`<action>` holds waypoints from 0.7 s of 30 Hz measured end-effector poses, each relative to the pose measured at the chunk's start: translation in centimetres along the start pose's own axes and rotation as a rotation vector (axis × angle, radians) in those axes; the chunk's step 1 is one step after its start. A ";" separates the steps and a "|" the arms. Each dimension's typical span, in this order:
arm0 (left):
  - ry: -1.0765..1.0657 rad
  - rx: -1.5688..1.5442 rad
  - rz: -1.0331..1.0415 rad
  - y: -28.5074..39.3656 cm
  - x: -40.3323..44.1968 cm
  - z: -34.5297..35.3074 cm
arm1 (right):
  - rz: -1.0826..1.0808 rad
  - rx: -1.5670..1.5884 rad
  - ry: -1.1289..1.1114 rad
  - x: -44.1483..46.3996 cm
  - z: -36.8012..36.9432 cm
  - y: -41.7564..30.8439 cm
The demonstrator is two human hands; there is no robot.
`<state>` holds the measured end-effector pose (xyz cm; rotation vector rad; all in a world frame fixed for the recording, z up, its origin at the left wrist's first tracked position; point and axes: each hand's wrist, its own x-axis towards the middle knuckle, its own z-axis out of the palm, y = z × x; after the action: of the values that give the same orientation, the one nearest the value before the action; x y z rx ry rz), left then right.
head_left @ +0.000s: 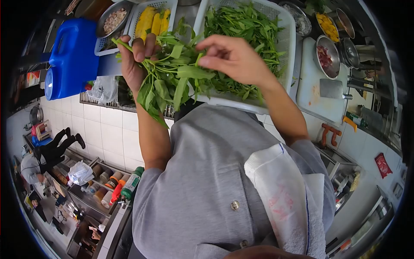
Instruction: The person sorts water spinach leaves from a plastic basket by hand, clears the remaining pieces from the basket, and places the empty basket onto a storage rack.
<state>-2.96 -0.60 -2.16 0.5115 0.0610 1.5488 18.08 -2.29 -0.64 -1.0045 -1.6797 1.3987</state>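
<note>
My left hand (136, 60) is wrapped round a bunch of leafy green stems (164, 82), whose leaves hang down in front of my chest. To its right, my right hand (228, 58) has thumb and fingers pinched on a short piece of green stem (199, 59) at the bunch's edge. Behind and below my right hand, a white perforated basket (291, 47) holds a large heap of the same greens (241, 21). A smaller white basket (173, 11) with yellow corn-like pieces (151, 21) stands beyond my left hand.
A blue jug (73, 56) and a metal bowl of chopped food (114, 21) stand at the left. At the right, a white cutting board (310, 103) bears a cleaver (331, 88) and a bowl of red meat (327, 56). Another person (32, 166) is at the far left.
</note>
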 end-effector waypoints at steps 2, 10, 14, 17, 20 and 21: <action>0.007 0.027 -0.026 -0.1 0.1 0.1 | 0.027 0.064 -0.002 0.1 -0.1 -0.2; 0.219 0.186 0.208 3.4 0.4 -0.2 | 0.034 0.485 0.374 -2.3 -8.1 0.2; 0.219 0.622 0.159 3.6 -0.4 0.5 | 0.055 0.233 0.548 -2.7 -8.6 0.5; 0.235 1.121 -0.069 2.9 -0.7 3.3 | -0.008 -0.008 0.649 -2.4 -7.8 0.3; 0.144 1.206 -0.157 -0.2 -0.7 7.0 | -0.147 -0.266 0.606 -2.1 -7.3 0.3; 0.077 1.228 -0.149 -0.9 -0.4 7.0 | -0.133 -0.327 0.591 -2.0 -7.0 0.1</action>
<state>0.36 -2.85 3.69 1.3531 1.1270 1.2420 25.23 -1.03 0.21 -1.3034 -1.5026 0.6528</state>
